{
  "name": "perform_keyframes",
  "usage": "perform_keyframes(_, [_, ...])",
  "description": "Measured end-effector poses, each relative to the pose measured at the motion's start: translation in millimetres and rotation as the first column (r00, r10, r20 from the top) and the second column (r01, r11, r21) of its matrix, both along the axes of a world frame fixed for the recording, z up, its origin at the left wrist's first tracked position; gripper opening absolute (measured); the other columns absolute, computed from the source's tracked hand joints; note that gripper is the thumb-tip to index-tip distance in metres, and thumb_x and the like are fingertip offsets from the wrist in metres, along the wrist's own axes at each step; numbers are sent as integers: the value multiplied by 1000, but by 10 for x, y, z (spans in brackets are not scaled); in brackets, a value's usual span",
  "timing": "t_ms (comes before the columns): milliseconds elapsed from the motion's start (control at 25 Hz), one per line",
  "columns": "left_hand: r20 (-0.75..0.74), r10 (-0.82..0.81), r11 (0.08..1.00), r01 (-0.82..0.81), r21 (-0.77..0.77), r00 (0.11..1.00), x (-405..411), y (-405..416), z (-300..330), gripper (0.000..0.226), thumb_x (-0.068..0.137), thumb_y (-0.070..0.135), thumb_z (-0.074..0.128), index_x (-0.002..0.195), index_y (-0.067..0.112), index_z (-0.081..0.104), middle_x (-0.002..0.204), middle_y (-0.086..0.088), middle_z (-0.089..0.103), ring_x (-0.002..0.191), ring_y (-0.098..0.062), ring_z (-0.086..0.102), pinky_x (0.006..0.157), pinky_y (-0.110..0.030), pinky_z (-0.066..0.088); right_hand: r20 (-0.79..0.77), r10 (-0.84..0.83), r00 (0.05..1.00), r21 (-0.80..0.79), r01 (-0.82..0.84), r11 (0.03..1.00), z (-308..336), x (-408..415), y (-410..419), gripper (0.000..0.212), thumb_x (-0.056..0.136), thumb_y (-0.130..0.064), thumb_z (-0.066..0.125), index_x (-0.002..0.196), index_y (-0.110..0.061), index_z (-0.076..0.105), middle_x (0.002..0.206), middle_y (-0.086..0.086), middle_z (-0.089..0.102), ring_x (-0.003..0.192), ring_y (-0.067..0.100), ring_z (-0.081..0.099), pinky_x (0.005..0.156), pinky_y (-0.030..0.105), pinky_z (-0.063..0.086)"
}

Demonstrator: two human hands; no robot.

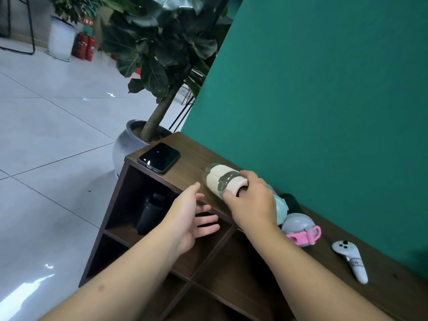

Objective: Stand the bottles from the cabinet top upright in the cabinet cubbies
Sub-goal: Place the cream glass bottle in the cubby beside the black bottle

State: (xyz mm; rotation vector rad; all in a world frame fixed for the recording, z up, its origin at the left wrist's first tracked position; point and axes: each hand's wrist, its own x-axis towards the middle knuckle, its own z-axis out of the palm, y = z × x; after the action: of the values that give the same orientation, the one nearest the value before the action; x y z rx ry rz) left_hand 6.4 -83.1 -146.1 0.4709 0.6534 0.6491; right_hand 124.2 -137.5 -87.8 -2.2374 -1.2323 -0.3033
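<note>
Our right hand [251, 202] grips a clear bottle [220, 179] lying on the cabinet top [185, 167]; our left hand [190, 218] hovers with fingers spread, holding nothing.

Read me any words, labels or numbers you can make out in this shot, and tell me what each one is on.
White handheld controller: small sticker with handwriting, too blurred to read.
Red sign behind the red fire extinguishers: lettering too small to read.
Clear plastic bottle with cream label, black phone: no text visible.

Clear bottle [220, 180] with cream label — dark-brown cabinet [185, 169] — green wall [324, 89]
</note>
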Motion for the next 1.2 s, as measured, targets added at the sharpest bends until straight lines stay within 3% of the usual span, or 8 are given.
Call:
perform_keyframes(120, [42,52,998,-53,16,998,-224,-114,44,45,102,55,56,127,18,61,123,-20,64,112,-46,69,80,-55,65,-44,116,992,11,-116,993,173,-357,-419,55,70,-41,74,123,-33,59,109,-7,66,98,18,60,78,31,45])
perform_keyframes(240, [-5,107,992,-107,-63,994,-357,-266,-162,38,100,46,61,124,18,72,116,-19,77,92,-34,79,59,-46,65,-108,191,976,-46,-197,979,16,-618,-634,49,63,-45,69,109,-37,55,103,-8,61,90,14,60,78,36,53])
perform_keyframes(400, [-67,159,934,-172,-314,985,-374,-295,-792,41,100,41,64,133,15,64,122,-19,73,90,-37,76,47,-48,62,-184,133,974,-187,-168,968,-593,-715,-512,56,72,-45,70,124,-36,53,117,-7,52,99,17,59,84,34,55])
perform_keyframes(600, [-199,251,915,-299,-270,947,-211,-81,-1450,43,104,41,61,138,24,42,124,-16,60,91,-39,74,54,-49,65,-250,70,966,-249,-134,959,-1260,-544,-87,71,83,-41,72,147,-25,46,137,1,53,115,21,60,92,36,55])
perform_keyframes(760, [-170,224,915,-267,-301,960,46,155,-1722,43,109,43,49,143,17,54,124,-16,68,92,-32,76,74,-48,68,-273,46,961,-191,-101,976,-1534,-332,259,68,85,-39,76,144,-20,47,138,4,57,114,21,60,82,27,48])
perform_keyframes(920, [-143,210,919,-245,-311,967,227,498,-1873,57,110,52,35,142,11,60,98,-6,73,86,-19,69,78,-36,60,-242,20,970,-173,-63,983,-1682,-93,638,62,85,-40,76,139,-18,57,130,11,62,115,30,63,88,33,51])
perform_keyframes(1080, [-143,136,940,-173,-293,980,398,730,-1962,72,107,61,32,128,3,69,133,-14,71,104,-25,68,70,-34,56,-249,-73,966,-225,16,974,-1745,142,927,44,87,-41,74,118,-10,71,114,14,74,107,35,70,91,38,56])
perform_keyframes(1200, [-173,63,953,-111,-282,983,489,828,-2072,80,100,73,32,129,9,72,145,-13,63,124,-32,61,66,-34,57,-265,-120,957,-263,48,963,-1819,269,1058,47,87,-46,71,118,-12,71,113,11,76,105,32,71,89,36,58])
